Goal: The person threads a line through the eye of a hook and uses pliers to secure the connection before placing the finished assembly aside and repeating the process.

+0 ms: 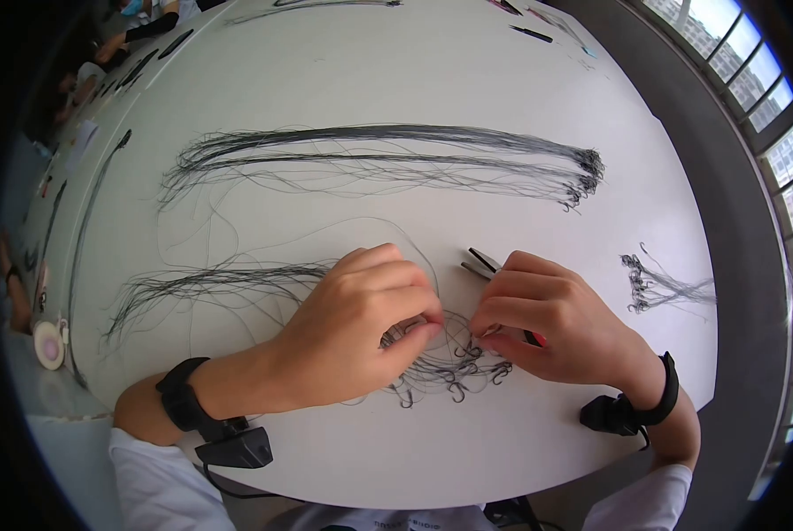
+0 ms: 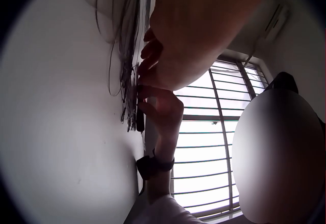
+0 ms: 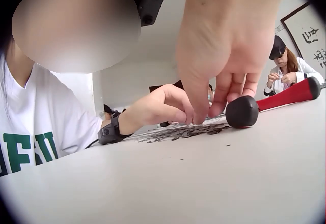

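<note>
A bundle of thin dark fishing lines lies across the near table, its fishing hooks heaped between and below both hands. My left hand is over the bundle, thumb and forefinger pinching fishing line. Facing it, my right hand has thumb and fingertips together at the hook ends, pinching a hook; the small piece itself is mostly hidden. Under the right hand lie pliers, metal tips showing beyond the fingers. Their red handle with black ends shows beside that hand in the right wrist view.
A larger bundle of hooked lines stretches across the table farther back. Another small hooked bunch is at the right edge. A black tool lies at the back, and a pale round spool sits at far left. Other people sit around.
</note>
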The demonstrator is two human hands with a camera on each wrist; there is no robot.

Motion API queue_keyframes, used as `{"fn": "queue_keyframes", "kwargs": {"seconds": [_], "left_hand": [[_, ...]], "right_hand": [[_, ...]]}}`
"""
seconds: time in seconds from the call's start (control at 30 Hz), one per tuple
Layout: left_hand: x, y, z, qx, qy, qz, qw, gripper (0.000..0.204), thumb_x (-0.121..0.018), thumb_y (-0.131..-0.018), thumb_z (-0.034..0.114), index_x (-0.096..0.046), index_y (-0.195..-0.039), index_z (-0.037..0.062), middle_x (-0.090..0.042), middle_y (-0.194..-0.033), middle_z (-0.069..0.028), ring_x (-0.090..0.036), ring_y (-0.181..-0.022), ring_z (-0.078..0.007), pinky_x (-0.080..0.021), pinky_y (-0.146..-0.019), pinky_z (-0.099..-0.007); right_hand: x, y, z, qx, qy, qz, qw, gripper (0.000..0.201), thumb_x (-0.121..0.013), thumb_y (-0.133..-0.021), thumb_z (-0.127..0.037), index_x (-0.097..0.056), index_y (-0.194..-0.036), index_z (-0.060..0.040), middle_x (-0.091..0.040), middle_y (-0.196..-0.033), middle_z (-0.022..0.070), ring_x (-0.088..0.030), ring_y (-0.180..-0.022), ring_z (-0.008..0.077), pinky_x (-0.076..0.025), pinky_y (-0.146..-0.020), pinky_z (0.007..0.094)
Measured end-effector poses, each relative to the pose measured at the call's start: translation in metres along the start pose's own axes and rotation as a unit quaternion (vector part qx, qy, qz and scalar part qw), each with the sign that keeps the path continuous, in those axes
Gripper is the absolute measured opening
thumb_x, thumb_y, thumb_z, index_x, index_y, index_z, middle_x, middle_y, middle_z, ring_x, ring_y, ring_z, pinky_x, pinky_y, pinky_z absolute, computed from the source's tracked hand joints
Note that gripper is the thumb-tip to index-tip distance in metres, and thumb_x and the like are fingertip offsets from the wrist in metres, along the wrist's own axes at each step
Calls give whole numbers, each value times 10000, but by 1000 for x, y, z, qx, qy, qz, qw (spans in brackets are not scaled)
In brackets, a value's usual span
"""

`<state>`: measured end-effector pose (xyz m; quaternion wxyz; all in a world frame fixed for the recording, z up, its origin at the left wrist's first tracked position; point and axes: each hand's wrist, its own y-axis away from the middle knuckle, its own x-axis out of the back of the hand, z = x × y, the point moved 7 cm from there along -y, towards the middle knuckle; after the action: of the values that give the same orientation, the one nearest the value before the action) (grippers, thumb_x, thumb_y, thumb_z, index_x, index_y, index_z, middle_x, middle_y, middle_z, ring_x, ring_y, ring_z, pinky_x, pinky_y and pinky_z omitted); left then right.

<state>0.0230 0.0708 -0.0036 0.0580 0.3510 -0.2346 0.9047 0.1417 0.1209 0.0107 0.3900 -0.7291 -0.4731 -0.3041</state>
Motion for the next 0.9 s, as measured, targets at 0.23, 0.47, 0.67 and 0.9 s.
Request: {"fn": "queue_keyframes", "kwargs": {"seconds": [0.23,0.47,0.67,0.9], "left_hand": [[-4,-3,9,37,-32,-3,999,124,-721,-701,92,-617,-744,40,-553,-738,-38,-495,-716,-207,-397,-671,-305],[-9,1,-3,64,-57,-25,996,117,-719,-688,82,-620,-744,57,-544,-728,-17,-485,-717,-183,-389,-682,-297],[-5,0,-1,66,1,-19,998,101,-693,-688,28,-623,-758,50,-555,-761,-29,-503,-756,-196,-411,-677,-304],[-18,-1,12,-16,28,-45,998,131,-716,-670,48,-632,-770,46,-559,-812,-44,-508,-771,-207,-425,-680,-312]], "right_hand": [[2,4,-3,-13,-7,7,1000,126,-682,-654,0,-590,-727,-44,-554,-688,39,-512,-705,214,-448,-602,321],[-1,4,5,-82,-38,14,996,114,-669,-668,6,-592,-737,-43,-555,-688,41,-512,-704,216,-442,-601,328],[-3,8,3,-39,-47,10,998,130,-681,-663,-2,-601,-749,-58,-557,-701,35,-516,-727,217,-440,-629,326],[-6,13,-1,9,-6,-10,1000,142,-712,-648,-42,-600,-730,-76,-564,-727,15,-522,-741,210,-434,-680,331]]}}
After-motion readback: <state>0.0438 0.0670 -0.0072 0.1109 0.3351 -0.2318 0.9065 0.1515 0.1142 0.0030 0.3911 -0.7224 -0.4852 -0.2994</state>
